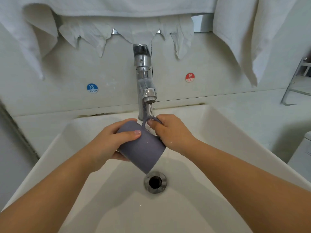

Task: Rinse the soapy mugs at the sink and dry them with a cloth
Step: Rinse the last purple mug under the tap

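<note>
White sink (218, 125), tap (145, 78) running, one mug under the stream.

Grey mug (143, 148) tilts mouth-down over the drain (155, 182); left hand (107, 145) grasps its body, right hand (170, 132) pinches the handle. White cloths (235, 31) hang along the back wall.

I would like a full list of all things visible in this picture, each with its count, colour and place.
mug: one, grey-purple, tilted over the sink, handle under the water stream
faucet: one, chrome, behind the basin, water running
sink: one, white, centre
drain: one, metal, basin bottom
cloths: several, white, hanging along the top
cold sticker: one, blue, wall left
hot sticker: one, red, wall right
rack: one, metal, far right
left hand: grips the mug body
right hand: pinches the mug handle
</note>
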A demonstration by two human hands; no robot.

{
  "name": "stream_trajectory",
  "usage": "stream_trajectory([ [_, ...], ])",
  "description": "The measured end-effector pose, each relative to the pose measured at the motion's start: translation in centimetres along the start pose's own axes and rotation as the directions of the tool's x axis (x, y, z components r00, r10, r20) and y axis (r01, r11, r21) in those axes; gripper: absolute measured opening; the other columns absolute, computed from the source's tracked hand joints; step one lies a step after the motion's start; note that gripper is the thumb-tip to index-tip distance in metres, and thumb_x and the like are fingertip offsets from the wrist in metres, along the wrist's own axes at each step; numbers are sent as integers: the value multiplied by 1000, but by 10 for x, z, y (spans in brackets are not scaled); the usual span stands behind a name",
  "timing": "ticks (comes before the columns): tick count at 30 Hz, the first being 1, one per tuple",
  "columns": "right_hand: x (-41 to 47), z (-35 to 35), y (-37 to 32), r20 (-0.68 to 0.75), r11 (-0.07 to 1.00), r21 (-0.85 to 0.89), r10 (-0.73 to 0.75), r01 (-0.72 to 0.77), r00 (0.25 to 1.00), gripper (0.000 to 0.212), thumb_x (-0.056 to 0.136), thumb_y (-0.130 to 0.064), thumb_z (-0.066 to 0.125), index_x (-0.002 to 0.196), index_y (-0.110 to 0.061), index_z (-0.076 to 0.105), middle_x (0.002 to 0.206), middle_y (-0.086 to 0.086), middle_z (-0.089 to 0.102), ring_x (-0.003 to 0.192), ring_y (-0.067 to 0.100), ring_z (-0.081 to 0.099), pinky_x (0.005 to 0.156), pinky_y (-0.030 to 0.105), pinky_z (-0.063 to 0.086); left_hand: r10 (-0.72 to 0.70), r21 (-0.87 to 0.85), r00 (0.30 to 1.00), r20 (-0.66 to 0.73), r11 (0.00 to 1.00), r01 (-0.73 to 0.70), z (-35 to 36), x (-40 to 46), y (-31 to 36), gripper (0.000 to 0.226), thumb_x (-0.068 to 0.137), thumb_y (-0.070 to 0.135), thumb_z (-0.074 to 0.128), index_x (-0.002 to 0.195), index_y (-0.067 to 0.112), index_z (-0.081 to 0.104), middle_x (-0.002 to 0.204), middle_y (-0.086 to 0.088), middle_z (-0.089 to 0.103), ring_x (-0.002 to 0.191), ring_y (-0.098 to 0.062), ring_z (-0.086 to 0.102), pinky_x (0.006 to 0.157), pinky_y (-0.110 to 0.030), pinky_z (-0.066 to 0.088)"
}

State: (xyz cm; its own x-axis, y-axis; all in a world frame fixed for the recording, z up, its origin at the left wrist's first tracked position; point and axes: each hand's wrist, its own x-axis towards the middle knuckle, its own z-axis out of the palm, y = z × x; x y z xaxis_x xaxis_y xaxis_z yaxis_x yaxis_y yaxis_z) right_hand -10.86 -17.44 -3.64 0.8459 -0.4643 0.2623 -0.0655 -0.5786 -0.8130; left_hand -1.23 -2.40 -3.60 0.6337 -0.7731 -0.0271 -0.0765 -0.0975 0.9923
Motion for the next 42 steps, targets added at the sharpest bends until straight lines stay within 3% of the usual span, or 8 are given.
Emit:
stream_trajectory([
  [6,1,3,5,118,930,270,226,-250,967,21,92,-15,60,75,-14,47,67,2,48,60,15,44,49,21,34,149,58,975,-166,988,-142,-1,-1,-2,40,80,16,78,107,38,58,112,8,62,97,-17,65,62,-29,58],
  [15,2,10,13,-119,976,-185,89,-110,989,32,101,-32,41,72,-18,43,71,-2,49,65,16,47,56,29,33,329,292,932,-153,916,-275,15,-2,-9,47,77,23,81,111,41,53,108,12,59,89,-5,63,73,-24,52],
  [18,2,12,6,-32,951,177,262,-252,965,25,99,-40,44,88,-18,47,80,-3,53,69,10,49,62,25,41,254,168,943,-212,961,-221,16,0,-10,41,85,16,71,109,41,49,110,11,57,92,-11,64,70,-29,56],
  [20,-2,13,4,243,767,401,438,-500,866,41,93,-56,48,112,-20,52,101,-1,61,91,16,59,79,33,52,170,52,950,-263,985,-162,17,-1,-8,36,89,24,66,116,36,46,113,9,56,95,-13,63,67,-28,56],
  [24,-6,11,8,411,624,558,366,-547,835,47,84,-53,64,120,-24,59,117,1,65,107,21,63,84,39,56,59,41,952,-299,998,-49,18,-1,-6,37,92,36,60,122,25,41,110,6,57,94,-11,61,72,-32,54],
  [29,-3,6,4,13,926,283,258,-251,966,39,82,-50,67,99,-15,60,98,2,68,90,17,66,83,38,57,-179,7,977,-115,984,181,17,-3,-7,38,80,39,74,111,22,58,102,2,72,93,-22,70,88,-47,55],
  [32,-4,3,2,-111,944,293,189,-149,976,47,77,-53,71,100,-15,59,94,-1,67,84,13,66,75,31,55,-189,-21,982,4,982,189,16,-6,-3,53,63,43,77,111,27,63,99,3,76,89,-21,73,81,-41,56],
  [42,-5,5,0,268,779,438,364,-449,892,60,76,-43,77,124,-14,56,114,2,67,100,19,66,78,35,58,-229,62,953,197,973,221,5,-7,-7,70,55,38,83,121,38,58,115,10,71,109,-15,66,96,-41,47],
])
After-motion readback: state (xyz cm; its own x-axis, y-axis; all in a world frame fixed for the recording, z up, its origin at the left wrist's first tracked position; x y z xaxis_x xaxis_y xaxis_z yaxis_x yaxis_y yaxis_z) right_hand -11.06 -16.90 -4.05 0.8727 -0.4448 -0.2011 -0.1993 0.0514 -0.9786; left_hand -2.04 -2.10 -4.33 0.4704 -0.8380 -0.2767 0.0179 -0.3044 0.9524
